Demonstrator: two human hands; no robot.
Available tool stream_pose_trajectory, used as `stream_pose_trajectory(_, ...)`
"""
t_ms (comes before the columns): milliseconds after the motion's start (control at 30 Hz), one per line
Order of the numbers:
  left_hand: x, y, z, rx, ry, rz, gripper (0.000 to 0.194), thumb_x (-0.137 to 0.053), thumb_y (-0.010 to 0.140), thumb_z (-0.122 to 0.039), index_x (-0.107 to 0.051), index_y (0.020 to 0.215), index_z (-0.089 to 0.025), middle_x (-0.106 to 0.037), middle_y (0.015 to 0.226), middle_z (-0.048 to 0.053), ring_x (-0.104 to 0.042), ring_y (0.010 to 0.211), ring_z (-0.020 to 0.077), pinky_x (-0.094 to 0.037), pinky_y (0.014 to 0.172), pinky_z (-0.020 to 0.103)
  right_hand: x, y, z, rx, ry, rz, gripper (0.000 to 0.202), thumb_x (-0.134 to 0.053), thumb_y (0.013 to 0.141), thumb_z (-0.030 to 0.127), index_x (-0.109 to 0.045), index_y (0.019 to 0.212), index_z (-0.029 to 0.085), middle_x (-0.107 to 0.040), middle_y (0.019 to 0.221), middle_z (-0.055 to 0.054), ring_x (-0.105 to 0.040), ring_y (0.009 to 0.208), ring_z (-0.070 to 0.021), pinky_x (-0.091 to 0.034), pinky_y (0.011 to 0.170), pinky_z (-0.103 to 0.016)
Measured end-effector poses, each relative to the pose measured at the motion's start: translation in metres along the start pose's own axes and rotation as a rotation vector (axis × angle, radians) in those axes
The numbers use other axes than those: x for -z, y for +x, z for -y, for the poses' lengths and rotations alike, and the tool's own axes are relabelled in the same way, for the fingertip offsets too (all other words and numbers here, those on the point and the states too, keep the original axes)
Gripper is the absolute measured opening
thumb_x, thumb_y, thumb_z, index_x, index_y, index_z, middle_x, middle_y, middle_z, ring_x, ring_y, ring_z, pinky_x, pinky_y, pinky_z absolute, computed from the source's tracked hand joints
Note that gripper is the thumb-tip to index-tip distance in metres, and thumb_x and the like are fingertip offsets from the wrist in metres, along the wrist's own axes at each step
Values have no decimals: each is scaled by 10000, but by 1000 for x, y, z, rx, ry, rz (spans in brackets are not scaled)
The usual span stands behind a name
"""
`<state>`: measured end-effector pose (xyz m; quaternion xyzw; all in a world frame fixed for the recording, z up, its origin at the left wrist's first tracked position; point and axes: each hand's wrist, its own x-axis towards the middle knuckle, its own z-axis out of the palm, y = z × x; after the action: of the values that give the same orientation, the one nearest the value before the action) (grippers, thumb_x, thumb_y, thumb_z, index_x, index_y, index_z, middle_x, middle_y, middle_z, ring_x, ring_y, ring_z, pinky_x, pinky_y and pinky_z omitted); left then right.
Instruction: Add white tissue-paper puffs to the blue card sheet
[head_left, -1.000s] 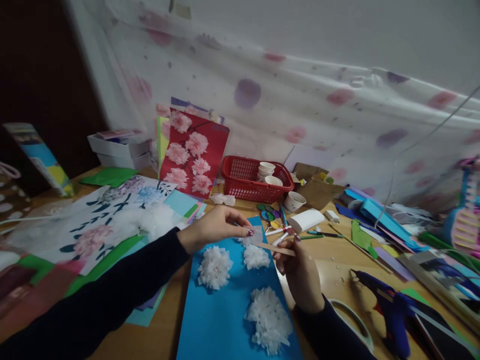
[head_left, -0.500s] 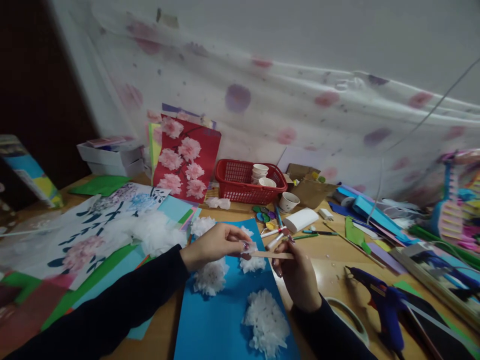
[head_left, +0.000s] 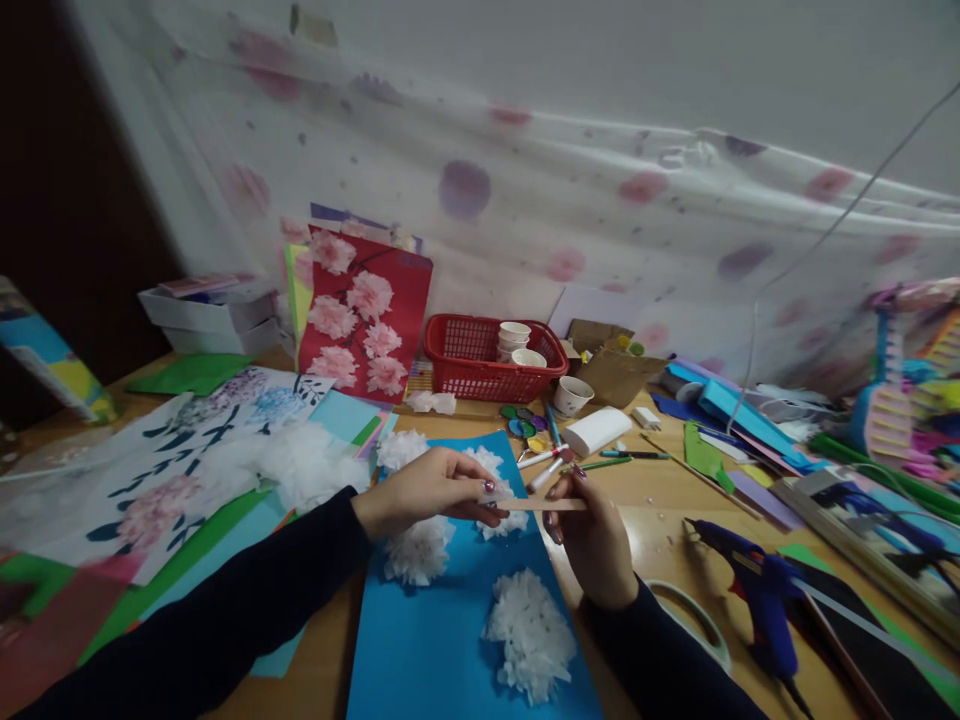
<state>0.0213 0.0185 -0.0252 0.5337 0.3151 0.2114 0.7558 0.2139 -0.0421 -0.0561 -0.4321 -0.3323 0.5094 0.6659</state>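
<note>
In my right hand (head_left: pixel 598 545) a flat wooden craft stick (head_left: pixel 546 505) is pinched, pointing left. My left hand (head_left: pixel 435 488) pinches a small piece of white tissue paper (head_left: pixel 493 497) at the stick's left tip. The tissue is mostly hidden by the fingers. Both hands are above a blue sheet (head_left: pixel 416 660), where several ruffled white tissue flowers (head_left: pixel 531 635) lie. One flower is partly behind the hands.
A blue glue gun (head_left: pixel 757 580) and a tape roll (head_left: pixel 694 620) lie at right. Behind are a red basket (head_left: pixel 487 385) with paper cups, paint pots, markers, and a red card (head_left: pixel 360 320) with pink flowers. Loose white tissue (head_left: pixel 307 465) rests on papers at left.
The tissue at the stick's tip now lies closer under my left fingers, with less of it showing. My right hand still holds the stick. The whole view has shifted slightly.
</note>
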Motion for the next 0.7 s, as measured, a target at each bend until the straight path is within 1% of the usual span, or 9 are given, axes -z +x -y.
stream_pose_trajectory(100, 3, 2, 2, -17, 6, 28, 332, -749, 671, -383, -657, 804, -93, -731, 809, 117, -703, 755, 195, -513, 835, 347, 0, 0, 0, -1, 2, -2, 338, -686, 651, 468, -596, 558, 156, -553, 472, 0, -474, 384, -95, -338, 337, -189)
stream_pose_trajectory(200, 5, 2, 3, -24, 48, 49, 401, -685, 726, -482, -662, 839, -97, -732, 827, 131, -704, 790, 203, -505, 850, 356, -1, 0, 1, 0, 0, -10, 339, -696, 631, 473, -596, 553, 159, -548, 463, 5, -460, 364, -92, -324, 327, -191)
stream_pose_trajectory(267, 5, 1, 2, -31, 84, 54, 421, -682, 723, -504, -664, 856, -105, -733, 839, 129, -703, 803, 207, -501, 853, 362, -2, 0, 1, -1, -2, -13, 341, -689, 640, 474, -598, 550, 158, -537, 448, 7, -455, 357, -91, -321, 327, -191)
stream_pose_trajectory(367, 4, -1, 0, -67, 154, 54, 391, -769, 645, -424, -671, 855, -110, -735, 840, 112, -699, 799, 208, -506, 835, 355, -1, 0, 1, -4, 6, -14, 336, -675, 661, 463, -602, 552, 154, -536, 445, 4, -463, 367, -93, -321, 332, -190)
stream_pose_trajectory(433, 5, -1, -1, -83, 181, 45, 363, -789, 625, -372, -673, 849, -111, -735, 827, 100, -697, 790, 204, -509, 825, 353, 0, 0, 1, -14, 18, -20, 338, -677, 656, 459, -595, 544, 151, -540, 452, -1, -467, 371, -94, -323, 335, -192)
stream_pose_trajectory(500, 7, 0, 0, -89, 168, 37, 338, -781, 638, -360, -670, 842, -114, -735, 822, 96, -698, 785, 201, -509, 825, 360, 3, 1, 1, -15, 57, -69, 330, -673, 657, 444, -573, 532, 156, -531, 450, 6, -450, 358, -82, -320, 339, -189)
stream_pose_trajectory(600, 9, 2, 2, -106, 102, 30, 321, -780, 642, -345, -655, 833, -119, -735, 835, 97, -698, 794, 204, -505, 844, 382, 8, 4, 3, 30, 167, -185, 316, -648, 683, 391, -510, 500, 173, -461, 406, 42, -383, 321, -54, -295, 337, -177)
stream_pose_trajectory(700, 7, 2, 3, -107, 87, 45, 312, -776, 647, -342, -651, 818, -113, -734, 842, 105, -698, 794, 207, -504, 846, 392, 10, 8, 5, 75, 212, -224, 337, -629, 693, 372, -462, 470, 182, -388, 357, 57, -330, 295, -46, -261, 321, -173)
